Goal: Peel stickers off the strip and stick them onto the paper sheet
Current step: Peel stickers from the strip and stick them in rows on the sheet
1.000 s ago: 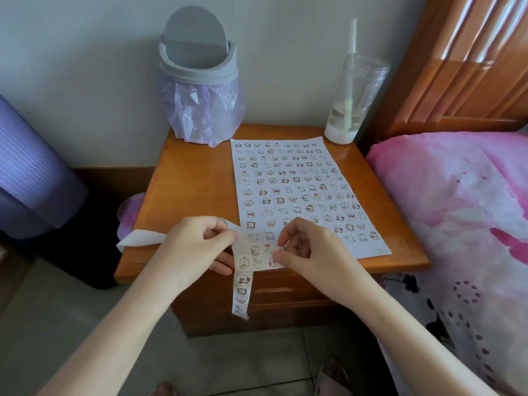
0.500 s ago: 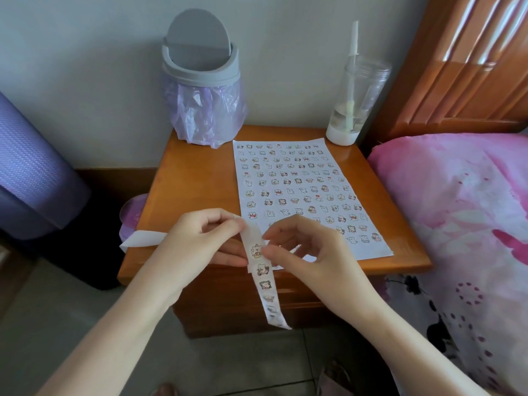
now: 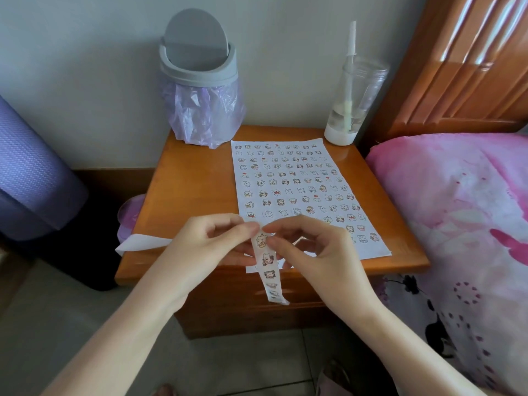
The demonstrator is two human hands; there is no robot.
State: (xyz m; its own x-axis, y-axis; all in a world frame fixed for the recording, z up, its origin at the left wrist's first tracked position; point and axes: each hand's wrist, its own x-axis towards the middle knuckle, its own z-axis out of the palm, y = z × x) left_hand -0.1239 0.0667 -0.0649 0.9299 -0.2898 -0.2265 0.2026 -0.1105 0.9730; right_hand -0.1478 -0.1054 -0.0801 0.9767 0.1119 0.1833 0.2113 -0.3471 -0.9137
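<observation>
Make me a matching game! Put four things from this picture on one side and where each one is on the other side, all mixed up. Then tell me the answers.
Things
1. grey bin
2. clear cup
3. paper sheet
4. sticker strip

Places
A. pinched between the left hand and the right hand
B. back left corner of the nightstand
C. lying flat in the middle of the nightstand
D. back right corner of the nightstand

Pairs: 1-B, 2-D, 3-C, 4-A
</observation>
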